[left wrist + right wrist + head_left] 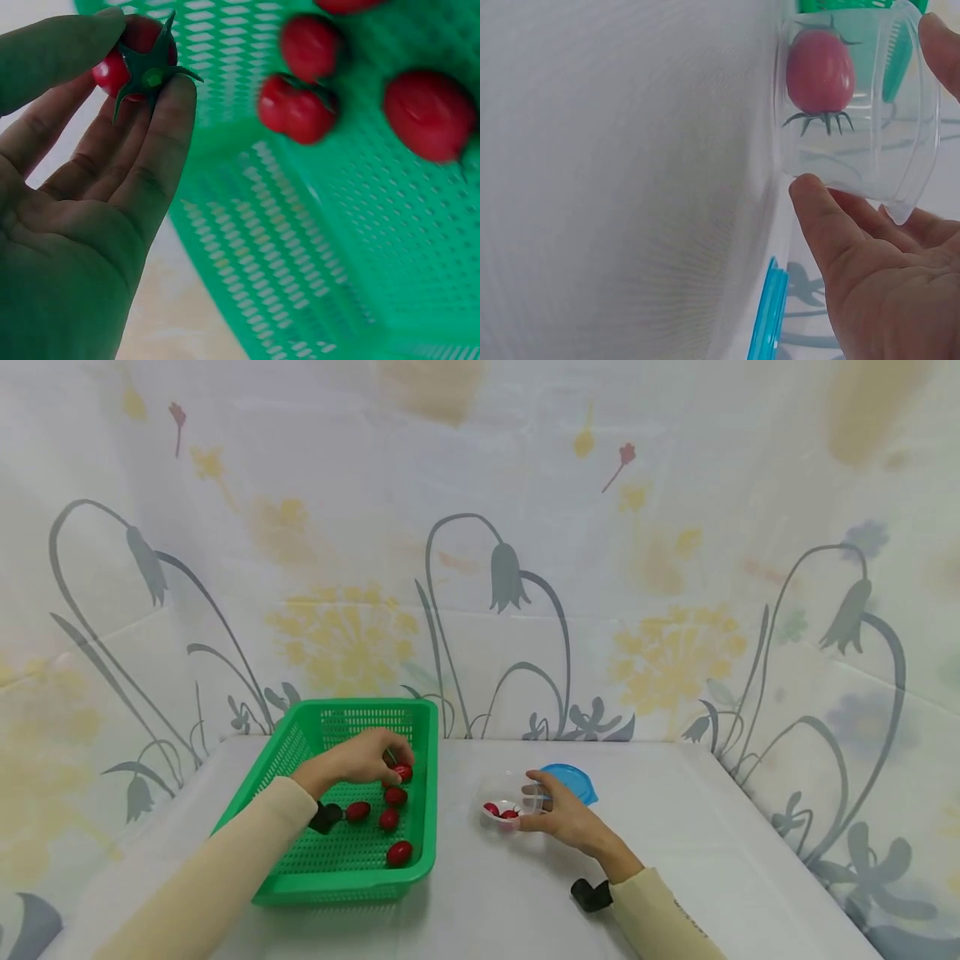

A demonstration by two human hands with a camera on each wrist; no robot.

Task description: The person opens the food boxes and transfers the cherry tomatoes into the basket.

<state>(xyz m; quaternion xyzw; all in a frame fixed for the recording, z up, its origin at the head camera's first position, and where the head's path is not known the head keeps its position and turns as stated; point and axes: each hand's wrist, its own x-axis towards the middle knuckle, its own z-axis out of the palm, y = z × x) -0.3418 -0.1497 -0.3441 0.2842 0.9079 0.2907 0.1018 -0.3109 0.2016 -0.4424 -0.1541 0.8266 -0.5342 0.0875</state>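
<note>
Over the green basket (430,793), my left hand (360,758) pinches a red cherry tomato (111,73) between thumb and fingers. Its green calyx faces the left wrist camera. Below lie several more cherry tomatoes (400,853), loose on the basket's floor. To the right, my right hand (564,817) holds a clear plastic cup (900,142) by its side, thumb and fingers around it. The cup stands upright on the table, with cherry tomatoes (509,815) at its bottom. One tomato (820,71) shows through the wall in the right wrist view.
A blue lid (572,782) lies flat on the white table (675,843), just behind the right hand. Behind the table hangs a flower-printed cloth (480,527). The basket's raised rim stands between the left hand and the cup.
</note>
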